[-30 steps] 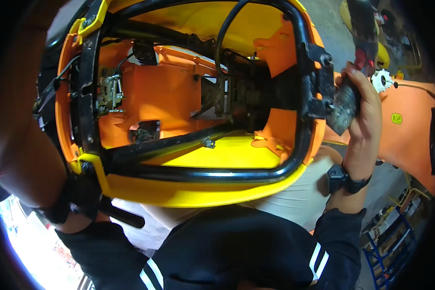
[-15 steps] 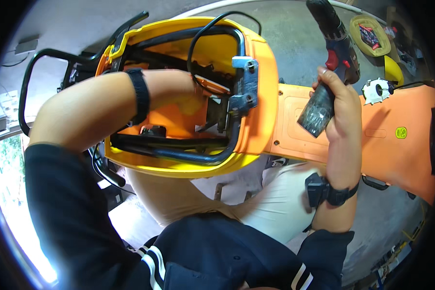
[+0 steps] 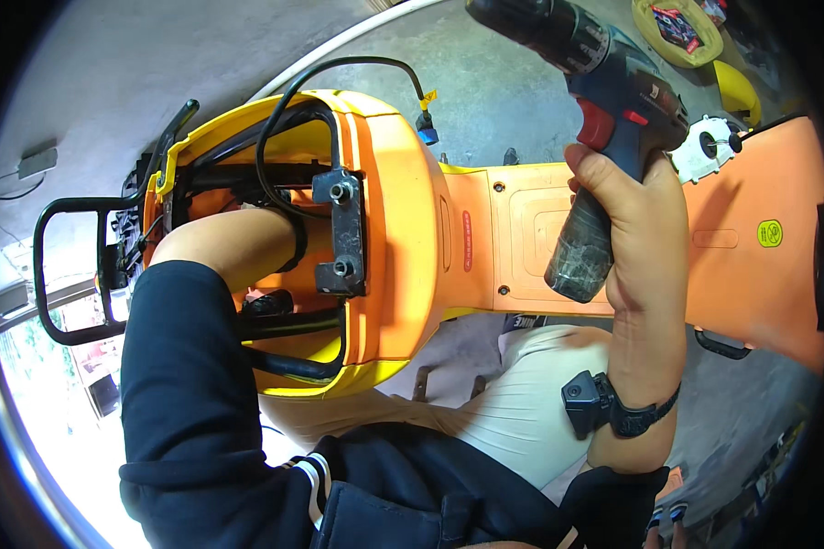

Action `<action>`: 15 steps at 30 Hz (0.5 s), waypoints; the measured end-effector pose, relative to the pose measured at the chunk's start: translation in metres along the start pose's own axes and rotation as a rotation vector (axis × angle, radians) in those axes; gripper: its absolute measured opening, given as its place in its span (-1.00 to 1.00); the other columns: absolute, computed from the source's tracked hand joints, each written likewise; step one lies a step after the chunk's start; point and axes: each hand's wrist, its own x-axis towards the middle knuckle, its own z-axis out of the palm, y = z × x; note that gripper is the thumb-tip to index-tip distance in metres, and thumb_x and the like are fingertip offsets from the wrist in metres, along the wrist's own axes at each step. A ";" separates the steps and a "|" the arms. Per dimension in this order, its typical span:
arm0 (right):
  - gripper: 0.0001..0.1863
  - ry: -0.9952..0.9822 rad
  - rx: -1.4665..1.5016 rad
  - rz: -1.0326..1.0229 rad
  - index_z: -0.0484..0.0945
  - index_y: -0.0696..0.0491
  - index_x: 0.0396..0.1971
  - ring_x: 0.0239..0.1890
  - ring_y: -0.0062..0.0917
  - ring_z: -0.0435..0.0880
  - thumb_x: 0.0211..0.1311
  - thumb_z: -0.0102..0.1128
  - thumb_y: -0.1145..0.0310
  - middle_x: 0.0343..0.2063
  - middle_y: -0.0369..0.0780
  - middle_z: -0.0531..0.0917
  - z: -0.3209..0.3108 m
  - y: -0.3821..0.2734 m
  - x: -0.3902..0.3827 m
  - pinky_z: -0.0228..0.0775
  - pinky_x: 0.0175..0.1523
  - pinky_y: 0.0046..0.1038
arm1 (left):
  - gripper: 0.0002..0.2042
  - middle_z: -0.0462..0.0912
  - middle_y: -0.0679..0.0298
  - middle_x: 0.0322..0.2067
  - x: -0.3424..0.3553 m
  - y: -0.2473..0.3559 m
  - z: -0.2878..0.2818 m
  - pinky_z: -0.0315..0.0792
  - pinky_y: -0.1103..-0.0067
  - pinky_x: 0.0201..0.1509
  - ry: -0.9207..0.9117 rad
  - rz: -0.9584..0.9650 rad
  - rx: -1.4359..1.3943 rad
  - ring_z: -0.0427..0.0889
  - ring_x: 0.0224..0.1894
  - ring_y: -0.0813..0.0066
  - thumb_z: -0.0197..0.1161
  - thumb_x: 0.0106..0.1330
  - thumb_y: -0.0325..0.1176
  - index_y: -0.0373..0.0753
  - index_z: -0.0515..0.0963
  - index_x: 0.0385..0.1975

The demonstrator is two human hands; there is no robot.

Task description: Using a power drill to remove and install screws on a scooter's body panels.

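Note:
My right hand (image 3: 639,210) is closed around the grip of a cordless drill (image 3: 641,110), held above the orange footboard (image 3: 531,197) of a scooter-like vehicle. The drill has a dark body, a red trigger and a scuffed battery end; its chuck points to the upper left. My left forearm (image 3: 224,245) reaches down into the open cavity of the orange and yellow body (image 3: 398,229). Beyond its black wrist strap, a little skin of my left hand (image 3: 318,240) shows behind a black metal bracket (image 3: 350,233) with two bolts. Those fingers are hidden inside.
A black cable (image 3: 366,60) with a blue-tipped connector loops over the cavity. Black tube rails (image 3: 41,265) stick out at the left. Beyond the footboard lie a white toothed disc (image 3: 700,160), a yellow curved piece (image 3: 735,91) and a yellow basin (image 3: 639,23) holding a package.
The vehicle's body appears farther left and turned in view. My left arm has gone deeper into the cavity. The drill has tilted further left, still in my right hand.

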 end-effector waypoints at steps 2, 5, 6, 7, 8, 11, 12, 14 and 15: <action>-0.64 -0.005 -0.009 -0.040 0.51 0.17 0.01 -0.26 -0.63 0.62 0.24 0.38 0.50 -0.23 -0.27 0.65 0.001 0.000 0.002 0.52 -0.12 -0.53 | -0.77 0.77 0.11 -0.24 0.001 -0.002 0.004 0.57 0.32 0.00 0.010 0.005 -0.003 0.77 -0.15 0.21 0.11 0.37 -0.35 -0.29 0.68 -0.17; -0.59 -0.008 -0.003 -0.034 0.48 0.21 0.02 -0.25 -0.59 0.68 0.21 0.40 0.52 -0.20 -0.22 0.68 0.002 0.000 0.001 0.56 -0.15 -0.49 | -0.77 0.77 0.12 -0.24 -0.007 -0.005 0.007 0.57 0.32 0.00 0.022 0.021 -0.007 0.78 -0.15 0.22 0.11 0.37 -0.34 -0.29 0.68 -0.19; -0.59 -0.013 -0.001 -0.036 0.48 0.21 0.02 -0.25 -0.59 0.68 0.21 0.40 0.52 -0.20 -0.22 0.68 0.002 -0.001 0.001 0.56 -0.15 -0.49 | -0.77 0.77 0.12 -0.25 -0.013 -0.008 0.007 0.57 0.33 0.01 0.030 0.028 -0.007 0.78 -0.15 0.23 0.11 0.38 -0.34 -0.29 0.68 -0.19; -0.60 -0.014 -0.048 -0.053 0.48 0.21 0.01 -0.26 -0.58 0.68 0.19 0.40 0.52 -0.21 -0.21 0.68 0.002 -0.001 0.000 0.57 -0.15 -0.49 | -0.77 0.77 0.12 -0.25 -0.019 -0.009 0.006 0.57 0.33 0.01 0.033 0.036 -0.005 0.78 -0.15 0.23 0.11 0.38 -0.34 -0.29 0.69 -0.19; -0.61 0.004 -0.101 -0.055 0.48 0.21 -0.01 -0.27 -0.58 0.68 0.18 0.40 0.51 -0.22 -0.20 0.68 0.003 -0.002 -0.001 0.57 -0.16 -0.49 | -0.77 0.78 0.13 -0.25 -0.029 -0.012 0.006 0.57 0.33 0.01 0.043 0.047 -0.001 0.78 -0.15 0.23 0.11 0.38 -0.33 -0.29 0.69 -0.20; -0.60 -0.030 -0.052 -0.059 0.49 0.21 -0.05 -0.31 -0.59 0.66 0.14 0.42 0.49 -0.27 -0.20 0.66 0.004 -0.002 -0.004 0.54 -0.21 -0.49 | -0.76 0.78 0.14 -0.26 -0.055 -0.012 -0.002 0.57 0.34 0.02 0.068 0.072 0.005 0.78 -0.15 0.24 0.12 0.38 -0.32 -0.29 0.69 -0.21; -0.60 -0.020 -0.065 -0.058 0.49 0.21 -0.05 -0.31 -0.59 0.66 0.14 0.42 0.49 -0.27 -0.20 0.66 0.005 -0.001 -0.004 0.54 -0.21 -0.49 | -0.76 0.78 0.14 -0.26 -0.064 -0.009 -0.006 0.57 0.34 0.02 0.075 0.080 0.002 0.78 -0.15 0.25 0.12 0.38 -0.32 -0.29 0.69 -0.21; -0.60 -0.008 -0.127 -0.078 0.50 0.21 -0.10 -0.36 -0.60 0.62 0.10 0.45 0.46 -0.33 -0.23 0.64 0.008 0.002 -0.003 0.50 -0.27 -0.50 | -0.76 0.78 0.15 -0.26 -0.083 -0.001 -0.019 0.57 0.35 0.02 0.103 0.092 0.011 0.78 -0.15 0.26 0.12 0.39 -0.31 -0.29 0.70 -0.22; -0.60 -0.014 -0.129 -0.094 0.50 0.21 -0.10 -0.36 -0.60 0.62 0.10 0.45 0.46 -0.33 -0.23 0.64 0.009 0.004 -0.002 0.50 -0.27 -0.50 | -0.76 0.78 0.15 -0.26 -0.094 0.006 -0.027 0.57 0.35 0.02 0.118 0.099 0.011 0.78 -0.15 0.26 0.12 0.39 -0.31 -0.29 0.70 -0.23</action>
